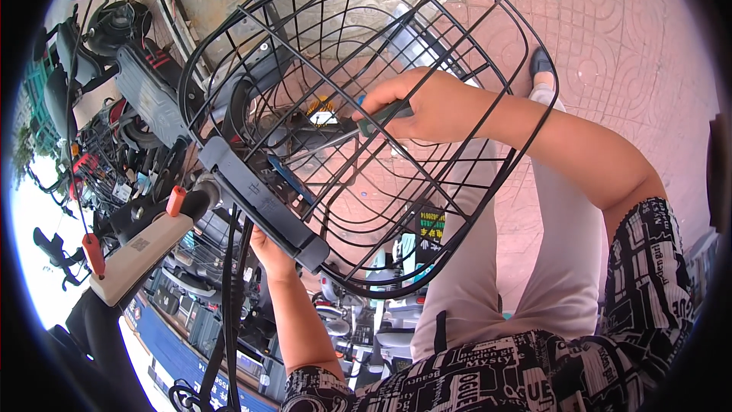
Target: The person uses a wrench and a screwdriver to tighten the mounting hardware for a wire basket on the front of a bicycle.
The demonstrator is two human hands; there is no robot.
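Note:
A black wire basket [409, 174] fills the middle of the view, tilted. Along its left edge runs a grey plastic mounting bracket [257, 200]. My right hand [426, 106], seen through the basket's wires, grips the dark green handle of a screwdriver [372, 121]. Its metal shaft slants down and left, towards the inner side of the bracket, where a blue strip [290, 178] shows. Where the tip sits is unclear among dark parts. My left hand [267, 247] is at the back of the bracket, its fingers mostly hidden by it.
To the left is a handlebar carrying a pale plastic piece [143, 257] with orange plugs [177, 200]. Black cables [229, 303] hang beside the bracket. Several parked scooters [154, 91] crowd the left and bottom. A rusty metal frame [220, 6] stands beyond, on red paving [612, 63].

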